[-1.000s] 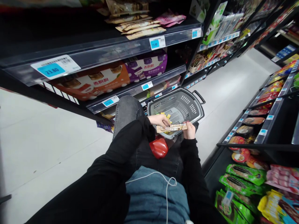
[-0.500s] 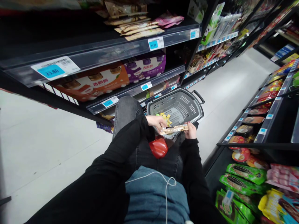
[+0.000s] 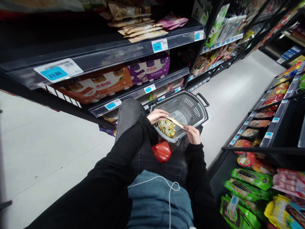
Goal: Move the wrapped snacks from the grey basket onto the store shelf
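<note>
While a slim tan pkt (image 3: 175, 122) is held up over the grey basket (image 3: 188, 109), nothing else shows in either hand. Pkt runs slantwise above the basket's near half, almost edge-on to view, L end toward the L edge, R end by the R edge. R hand (image 3: 193, 135) is pinching that R end. L hand (image 3: 158, 116) has its fingers on the other end; thumb's hidden, so can't tell if it's gripping or just touching. Pkt sealed or torn: can't tell either.

Just below, yellow sachets (image 3: 168, 128) lie in a loose heap in the basket's near L part; they overlap, so no exact count.

Progress, my read: partway. Done = a fair no. of sachets in the basket. Left = the pkt, up in the air & not set down.

Further out: basket handle (image 3: 203, 99) juts from the far edge; red item (image 3: 162, 152) just outside the near edge, unclear what. To the L, lower shelf (image 3: 133, 92) has orange carton (image 3: 102, 83) & purple carton (image 3: 151, 66) side by side; at upper shelf (image 3: 107, 52) front edge, stacked tan pouches (image 3: 145, 33) w/ pink pouches (image 3: 172, 21) next to them. Opp. side, across the aisle floor (image 3: 238, 86): green bags (image 3: 250, 186).
</note>
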The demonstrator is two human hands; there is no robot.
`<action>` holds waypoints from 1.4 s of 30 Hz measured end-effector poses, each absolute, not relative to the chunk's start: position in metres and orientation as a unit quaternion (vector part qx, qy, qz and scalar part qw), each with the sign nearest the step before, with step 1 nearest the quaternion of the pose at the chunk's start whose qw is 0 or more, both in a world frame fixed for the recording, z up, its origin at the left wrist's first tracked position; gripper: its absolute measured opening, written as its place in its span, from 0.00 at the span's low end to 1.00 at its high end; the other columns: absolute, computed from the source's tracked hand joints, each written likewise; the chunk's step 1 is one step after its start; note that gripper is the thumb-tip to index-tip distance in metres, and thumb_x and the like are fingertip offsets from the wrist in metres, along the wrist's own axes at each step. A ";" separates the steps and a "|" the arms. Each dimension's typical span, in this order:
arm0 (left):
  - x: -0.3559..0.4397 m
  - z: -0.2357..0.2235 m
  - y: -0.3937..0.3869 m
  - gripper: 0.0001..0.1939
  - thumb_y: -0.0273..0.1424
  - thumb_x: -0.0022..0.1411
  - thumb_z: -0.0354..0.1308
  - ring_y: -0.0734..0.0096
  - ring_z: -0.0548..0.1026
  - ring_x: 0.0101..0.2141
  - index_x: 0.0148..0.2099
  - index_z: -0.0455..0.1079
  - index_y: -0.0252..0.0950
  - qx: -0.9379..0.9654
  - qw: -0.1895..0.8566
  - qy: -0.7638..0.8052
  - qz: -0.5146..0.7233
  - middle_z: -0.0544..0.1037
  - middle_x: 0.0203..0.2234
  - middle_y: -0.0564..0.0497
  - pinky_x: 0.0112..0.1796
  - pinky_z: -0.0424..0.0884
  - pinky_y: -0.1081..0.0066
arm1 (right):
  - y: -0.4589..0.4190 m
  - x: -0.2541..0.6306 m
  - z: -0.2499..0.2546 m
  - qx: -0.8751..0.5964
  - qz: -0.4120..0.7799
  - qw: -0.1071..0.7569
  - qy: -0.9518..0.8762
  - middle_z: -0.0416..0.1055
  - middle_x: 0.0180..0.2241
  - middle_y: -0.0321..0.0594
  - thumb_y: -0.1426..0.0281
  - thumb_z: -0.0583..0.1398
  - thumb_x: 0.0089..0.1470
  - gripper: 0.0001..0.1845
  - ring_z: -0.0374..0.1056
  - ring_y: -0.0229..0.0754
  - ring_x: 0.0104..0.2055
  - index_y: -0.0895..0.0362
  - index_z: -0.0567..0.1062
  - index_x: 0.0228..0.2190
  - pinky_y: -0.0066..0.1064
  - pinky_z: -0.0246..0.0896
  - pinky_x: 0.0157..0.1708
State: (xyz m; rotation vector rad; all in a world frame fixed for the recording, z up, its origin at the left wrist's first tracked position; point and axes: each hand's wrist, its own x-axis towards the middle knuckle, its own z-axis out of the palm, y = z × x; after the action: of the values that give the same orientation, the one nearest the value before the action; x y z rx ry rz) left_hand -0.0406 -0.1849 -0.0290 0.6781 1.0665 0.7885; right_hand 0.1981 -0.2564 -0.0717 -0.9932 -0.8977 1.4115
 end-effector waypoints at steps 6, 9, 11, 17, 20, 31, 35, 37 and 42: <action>-0.042 -0.030 -0.182 0.19 0.15 0.47 0.60 0.69 0.77 0.30 0.44 0.68 0.27 0.297 0.669 0.484 0.480 0.77 0.30 0.45 0.35 0.76 0.70 | -0.255 0.180 -0.071 -0.447 0.588 0.504 -0.447 0.73 0.42 0.45 0.69 0.68 0.34 0.32 0.68 0.47 0.47 0.55 0.71 0.46 0.40 0.65 0.45; -0.043 -0.029 -0.180 0.18 0.16 0.47 0.60 0.70 0.77 0.30 0.43 0.68 0.27 0.295 0.656 0.486 0.497 0.77 0.30 0.46 0.35 0.75 0.71 | -0.255 0.170 -0.067 -0.474 0.578 0.506 -0.432 0.71 0.45 0.48 0.65 0.68 0.34 0.41 0.69 0.47 0.45 0.56 0.63 0.52 0.37 0.69 0.37; -0.043 -0.028 -0.178 0.18 0.17 0.47 0.61 0.70 0.77 0.30 0.43 0.69 0.27 0.296 0.657 0.479 0.501 0.77 0.31 0.46 0.35 0.75 0.70 | -0.256 0.165 -0.064 -0.503 0.555 0.519 -0.411 0.68 0.49 0.49 0.62 0.66 0.36 0.43 0.70 0.46 0.42 0.55 0.60 0.55 0.35 0.70 0.31; -0.041 -0.028 -0.179 0.15 0.20 0.45 0.62 0.69 0.77 0.31 0.39 0.71 0.26 0.316 0.652 0.470 0.504 0.78 0.30 0.46 0.38 0.74 0.67 | -0.253 0.164 -0.067 -0.580 0.534 0.442 -0.428 0.75 0.33 0.46 0.57 0.66 0.32 0.27 0.72 0.46 0.35 0.61 0.74 0.36 0.37 0.70 0.35; -0.042 -0.027 -0.179 0.17 0.23 0.43 0.64 0.66 0.77 0.33 0.39 0.72 0.26 0.345 0.630 0.477 0.506 0.78 0.31 0.44 0.38 0.75 0.65 | -0.254 0.161 -0.070 -0.582 0.553 0.363 -0.473 0.75 0.25 0.41 0.55 0.66 0.32 0.22 0.72 0.45 0.29 0.59 0.74 0.26 0.35 0.69 0.32; -0.056 -0.026 -0.177 0.17 0.26 0.44 0.64 0.70 0.76 0.32 0.39 0.71 0.28 0.309 0.562 0.487 0.593 0.77 0.32 0.45 0.36 0.74 0.70 | -0.258 0.136 -0.034 -0.555 0.548 0.218 -0.586 0.64 0.11 0.33 0.52 0.57 0.47 0.19 0.59 0.36 0.11 0.54 0.64 0.18 0.27 0.55 0.14; -0.048 -0.022 -0.180 0.15 0.27 0.49 0.62 0.71 0.76 0.34 0.40 0.67 0.31 0.304 0.604 0.451 0.582 0.76 0.35 0.46 0.37 0.74 0.69 | -0.266 0.126 -0.035 -0.618 0.336 0.281 -0.653 0.66 0.15 0.38 0.60 0.58 0.49 0.15 0.65 0.39 0.20 0.54 0.64 0.17 0.29 0.59 0.25; -0.044 -0.019 -0.184 0.18 0.30 0.51 0.61 0.68 0.77 0.34 0.44 0.65 0.33 0.317 0.640 0.445 0.540 0.75 0.38 0.45 0.35 0.75 0.65 | -0.269 0.120 -0.037 -0.634 0.283 0.296 -0.656 0.67 0.17 0.42 0.63 0.58 0.49 0.13 0.67 0.42 0.26 0.54 0.65 0.18 0.31 0.60 0.30; -0.043 -0.015 -0.189 0.29 0.25 0.51 0.60 0.64 0.77 0.32 0.55 0.57 0.38 0.314 0.670 0.443 0.507 0.74 0.41 0.43 0.32 0.76 0.59 | -0.271 0.118 -0.042 -0.619 0.286 0.348 -0.643 0.69 0.23 0.45 0.60 0.60 0.48 0.13 0.67 0.45 0.34 0.54 0.67 0.21 0.33 0.61 0.36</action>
State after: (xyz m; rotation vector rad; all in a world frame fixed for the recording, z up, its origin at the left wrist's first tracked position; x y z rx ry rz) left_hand -0.0426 -0.1888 -0.0146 0.7086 0.9978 1.1418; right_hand 0.1176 -0.2713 -0.0416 -1.6056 -1.6687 0.7419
